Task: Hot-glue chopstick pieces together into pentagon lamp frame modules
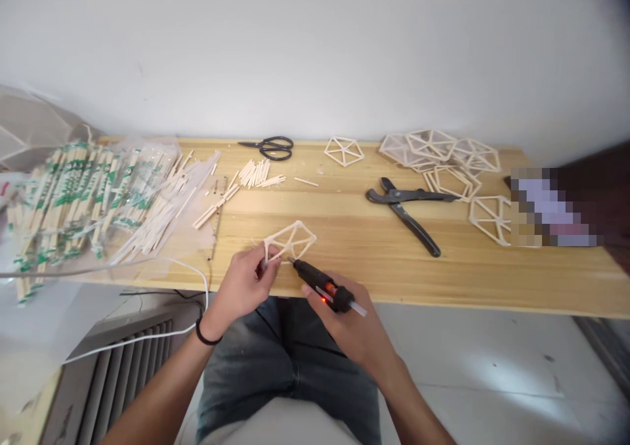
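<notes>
Just below the picture's centre, we pinch a spoked stick frame (291,243) in our left hand (249,279) and grip a black glue gun (315,279) (its small light (323,300) glows red) in our right hand (350,317), the nozzle (291,260) near the frame.

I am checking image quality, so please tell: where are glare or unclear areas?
In the head view, the floor shines with glare at lower right; a pixelated block covers one side of a stick frame; the upper-right corner is dark; the glue gun looks fairly sharp.
</notes>
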Tool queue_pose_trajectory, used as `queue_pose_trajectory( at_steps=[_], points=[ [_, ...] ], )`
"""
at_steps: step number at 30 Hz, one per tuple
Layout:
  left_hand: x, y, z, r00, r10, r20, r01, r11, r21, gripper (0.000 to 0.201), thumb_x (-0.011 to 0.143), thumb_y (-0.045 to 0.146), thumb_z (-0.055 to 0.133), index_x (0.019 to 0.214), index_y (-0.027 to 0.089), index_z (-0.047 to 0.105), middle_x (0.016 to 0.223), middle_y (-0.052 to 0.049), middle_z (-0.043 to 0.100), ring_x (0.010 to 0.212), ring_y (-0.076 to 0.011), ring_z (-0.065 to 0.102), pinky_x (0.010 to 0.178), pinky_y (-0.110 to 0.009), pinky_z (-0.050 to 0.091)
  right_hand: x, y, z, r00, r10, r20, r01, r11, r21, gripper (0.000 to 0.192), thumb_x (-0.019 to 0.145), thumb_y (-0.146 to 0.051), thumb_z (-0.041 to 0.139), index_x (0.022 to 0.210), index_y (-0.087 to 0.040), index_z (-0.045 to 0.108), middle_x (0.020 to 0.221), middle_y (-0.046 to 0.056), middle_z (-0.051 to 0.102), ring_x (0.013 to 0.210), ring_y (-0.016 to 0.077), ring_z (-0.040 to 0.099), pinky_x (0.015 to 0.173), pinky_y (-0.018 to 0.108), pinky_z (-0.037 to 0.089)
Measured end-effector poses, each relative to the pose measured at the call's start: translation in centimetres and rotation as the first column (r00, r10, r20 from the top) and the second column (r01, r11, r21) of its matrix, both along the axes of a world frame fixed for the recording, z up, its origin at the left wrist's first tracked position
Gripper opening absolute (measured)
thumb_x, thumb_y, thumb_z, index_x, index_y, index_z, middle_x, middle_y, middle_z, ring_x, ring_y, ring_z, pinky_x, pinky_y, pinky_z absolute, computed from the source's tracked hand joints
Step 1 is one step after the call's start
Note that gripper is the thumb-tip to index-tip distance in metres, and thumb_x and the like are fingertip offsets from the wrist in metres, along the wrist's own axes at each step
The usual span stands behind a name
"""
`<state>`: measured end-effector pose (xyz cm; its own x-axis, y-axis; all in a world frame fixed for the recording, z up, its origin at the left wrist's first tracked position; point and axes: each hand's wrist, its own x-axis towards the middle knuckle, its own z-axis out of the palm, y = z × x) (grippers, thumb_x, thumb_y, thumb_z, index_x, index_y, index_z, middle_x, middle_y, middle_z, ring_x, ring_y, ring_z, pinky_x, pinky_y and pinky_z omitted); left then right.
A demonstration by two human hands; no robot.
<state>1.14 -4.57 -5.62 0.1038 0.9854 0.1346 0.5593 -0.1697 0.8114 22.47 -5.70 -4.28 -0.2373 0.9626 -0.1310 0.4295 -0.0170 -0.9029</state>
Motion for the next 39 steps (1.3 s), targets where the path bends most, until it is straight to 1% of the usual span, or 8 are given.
queue_pose_trajectory(
  at_steps=[5,10,15,19,23,29,33,39],
  points=[
    [-0.2,0.1,0.3,0.999,0.008,0.049,-0.005,0.998,-0.059,0.017,0.100,0.027,0.058,0.090,0.019,0.069,0.058,0.007,0.051,0.049,-0.0114,0.043,0.053,-0.024,0.033,0.3,0.0,0.0,0.999,-0.020,-0.045,0.018,0.999,-0.048,0.026,0.093,-0.042,0.069,0.087,-0.018,0.076,0.078,0.005,0.077,0.075,0.0246,0.069,0.072,0.034,0.054],
    [-0.5,0.3,0.5,0.996,0.021,0.085,-0.014,0.996,-0.084,0.021,0.101,0.032,0.058,0.089,0.019,0.069,0.060,0.006,0.053,0.052,-0.0116,0.044,0.052,-0.024,0.032,-0.4,0.2,0.1,0.999,-0.021,-0.042,0.020,1.000,-0.018,0.026,0.092,-0.041,0.068,0.083,-0.018,0.077,0.077,0.006,0.078,0.073,0.0253,0.070,0.069,0.034,0.055],
    [-0.7,0.2,0.3,0.991,0.050,0.121,-0.039,0.995,-0.093,0.025,0.101,0.038,0.059,0.087,0.019,0.069,0.061,0.004,0.054,0.055,-0.0128,0.046,0.054,-0.025,0.033,0.0,0.0,0.0,0.995,-0.057,-0.083,0.056,0.998,-0.018,0.024,0.091,-0.042,0.070,0.085,-0.021,0.078,0.080,0.006,0.080,0.077,0.0276,0.073,0.072,0.035,0.058],
    [-0.8,0.2,0.1,0.986,0.050,0.161,-0.033,0.993,-0.110,0.027,0.101,0.040,0.060,0.086,0.019,0.068,0.062,0.004,0.055,0.055,-0.0129,0.045,0.054,-0.024,0.034,0.4,-0.5,-0.2,0.992,-0.102,-0.072,0.104,0.994,0.021,0.024,0.091,-0.044,0.072,0.082,-0.023,0.077,0.075,0.006,0.078,0.073,0.0271,0.072,0.066,0.034,0.058],
    [-1.2,0.2,0.1,0.971,0.057,0.231,-0.022,0.988,-0.150,0.027,0.101,0.042,0.062,0.086,0.019,0.067,0.059,0.005,0.052,0.052,-0.0118,0.041,0.051,-0.024,0.032,-0.4,-0.6,0.0,0.998,-0.052,-0.043,0.053,0.998,0.035,0.027,0.094,-0.042,0.068,0.076,-0.023,0.072,0.070,0.004,0.073,0.067,0.0243,0.067,0.063,0.032,0.055],
    [-1.9,0.0,-0.5,0.917,0.073,0.392,0.022,0.972,-0.233,0.034,0.100,0.049,0.064,0.085,0.019,0.065,0.061,0.002,0.060,0.050,-0.0117,0.049,0.051,-0.024,0.038,-0.8,-1.0,-0.1,0.997,-0.060,-0.046,0.065,0.991,0.116,0.027,0.097,-0.042,0.066,0.074,-0.027,0.070,0.067,0.001,0.069,0.065,0.0240,0.066,0.069,0.035,0.057],
    [-2.2,0.1,-0.8,0.904,0.095,0.418,0.009,0.970,-0.241,0.034,0.099,0.050,0.066,0.086,0.019,0.067,0.066,0.000,0.066,0.052,-0.0119,0.052,0.052,-0.024,0.041,-0.2,-1.2,0.1,0.997,-0.044,-0.068,0.050,0.995,0.087,0.028,0.098,-0.043,0.065,0.074,-0.029,0.071,0.066,0.001,0.070,0.063,0.0243,0.067,0.063,0.034,0.056],
    [-2.6,0.2,-0.6,0.897,0.049,0.440,0.060,0.971,-0.231,0.032,0.097,0.048,0.069,0.086,0.018,0.069,0.068,-0.001,0.070,0.053,-0.0120,0.056,0.053,-0.024,0.044,-0.8,-1.4,0.1,0.995,-0.083,-0.046,0.087,0.991,0.105,0.029,0.097,-0.044,0.065,0.073,-0.029,0.072,0.068,0.002,0.071,0.066,0.0245,0.066,0.067,0.035,0.058]
  ],
)
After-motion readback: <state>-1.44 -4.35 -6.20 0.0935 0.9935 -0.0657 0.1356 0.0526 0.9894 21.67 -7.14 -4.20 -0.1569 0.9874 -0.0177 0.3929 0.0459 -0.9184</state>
